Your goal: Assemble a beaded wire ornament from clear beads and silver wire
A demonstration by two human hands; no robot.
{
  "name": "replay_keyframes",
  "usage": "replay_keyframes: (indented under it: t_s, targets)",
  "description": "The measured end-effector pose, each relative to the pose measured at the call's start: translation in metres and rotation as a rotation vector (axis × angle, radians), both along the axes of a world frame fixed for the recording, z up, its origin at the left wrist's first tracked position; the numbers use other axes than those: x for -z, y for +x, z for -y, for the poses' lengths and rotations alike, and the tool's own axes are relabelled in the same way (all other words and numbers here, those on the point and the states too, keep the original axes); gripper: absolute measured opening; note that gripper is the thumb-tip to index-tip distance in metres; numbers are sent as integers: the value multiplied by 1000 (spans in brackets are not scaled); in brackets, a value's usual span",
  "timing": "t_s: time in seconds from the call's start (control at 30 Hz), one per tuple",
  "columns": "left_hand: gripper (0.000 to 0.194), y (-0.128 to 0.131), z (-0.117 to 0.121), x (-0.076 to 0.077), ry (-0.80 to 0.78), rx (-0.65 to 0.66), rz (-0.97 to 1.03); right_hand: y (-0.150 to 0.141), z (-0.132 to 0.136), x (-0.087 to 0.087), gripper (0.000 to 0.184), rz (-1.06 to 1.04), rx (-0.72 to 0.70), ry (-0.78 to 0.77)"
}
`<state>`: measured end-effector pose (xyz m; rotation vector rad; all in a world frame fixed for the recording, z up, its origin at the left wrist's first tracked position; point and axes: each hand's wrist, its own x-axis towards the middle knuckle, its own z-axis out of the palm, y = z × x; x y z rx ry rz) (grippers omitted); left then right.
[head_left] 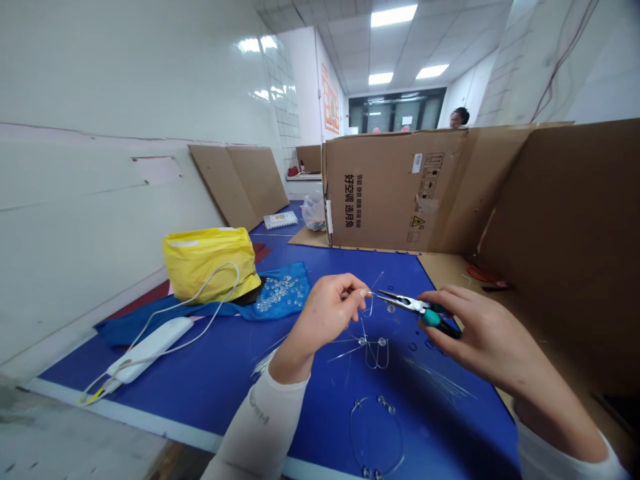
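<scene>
Brown cardboard [395, 193] stands along the far edge of the blue surface [320, 413], with a pale wall [100, 100] along its left edge, all seen from the head camera. Toward the left edge sit a yellow bag [213, 263] and a blue cloth [295, 270] bearing many clear beads [283, 293]; a white power strip [150, 350] with its cable lies by the near left corner. Above the middle, the left hand [333, 307] is closed, thumb and fingertips pinching a thin wire [371, 307]. From the right edge side, the right hand [473, 327] is wrapped around the green and black handles of pliers [411, 305], whose tips point at the pinched wire; whether they touch it cannot be told. Below, a bent wire piece [377, 367] with two clear beads lies mid-surface, loose wires [443, 381] lie toward the right edge, and a beaded wire ring [386, 404] rests at the near edge.
</scene>
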<state>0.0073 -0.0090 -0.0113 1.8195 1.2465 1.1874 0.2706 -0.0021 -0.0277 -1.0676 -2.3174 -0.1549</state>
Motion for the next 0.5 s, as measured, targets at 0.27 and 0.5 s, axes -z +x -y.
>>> replay_keyframes:
  t_s: [0.27,0.5]
  targets:
    - [17,1,3,2,74,30,-83,-3,1,-1,23,-15,-35,-52]
    - [17,1,6,1,91,19,-110,-3,2,4,24,21,-14,39]
